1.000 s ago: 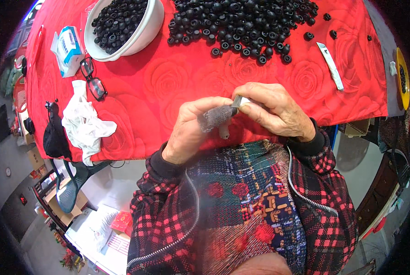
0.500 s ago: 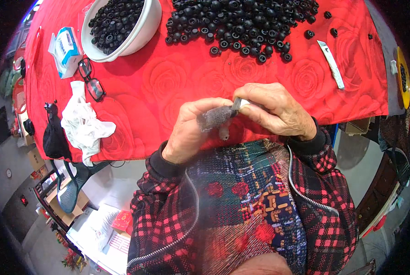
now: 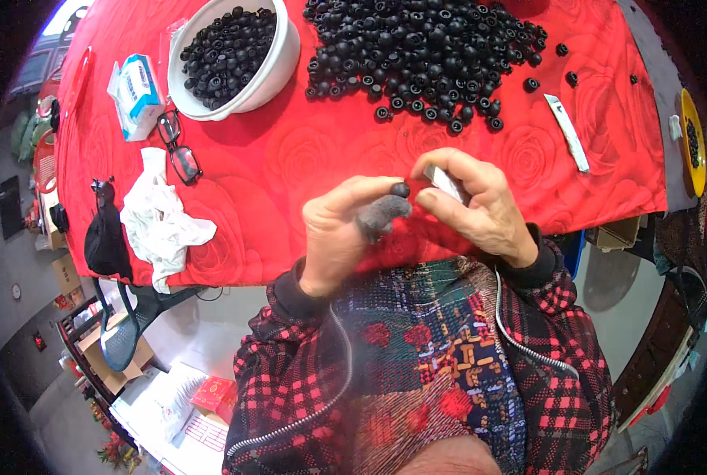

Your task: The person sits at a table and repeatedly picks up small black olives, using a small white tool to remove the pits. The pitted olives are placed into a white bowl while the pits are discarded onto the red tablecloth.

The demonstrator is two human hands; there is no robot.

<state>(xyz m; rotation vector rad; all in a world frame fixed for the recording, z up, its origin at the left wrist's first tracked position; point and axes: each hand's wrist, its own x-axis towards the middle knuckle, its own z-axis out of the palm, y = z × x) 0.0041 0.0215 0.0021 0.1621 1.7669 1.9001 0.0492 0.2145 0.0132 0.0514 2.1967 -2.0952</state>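
My left hand (image 3: 333,229) pinches a small round black part (image 3: 401,189) between thumb and fingertip. A worn grey fabric cover (image 3: 381,215) wraps at least one finger of that hand. My right hand (image 3: 484,202) grips a slim white tool (image 3: 447,184), which looks like a utility knife, though its tip is hard to make out. The two hands are apart, just above the near edge of the red tablecloth (image 3: 290,158). Beyond them lies a big pile of similar black parts (image 3: 424,59).
A white bowl (image 3: 278,75) of black parts stands far left. Near it lie a blue-white tissue pack (image 3: 138,91), glasses (image 3: 181,154), a white cloth (image 3: 159,226) and a black cloth item (image 3: 106,237). A narrow white packet (image 3: 567,133) and a yellow dish (image 3: 691,170) are on the right.
My hands have drawn apart, the white tool moving away from the left fingers. The black part now shows in the left pinch. The whole view has shifted slightly.
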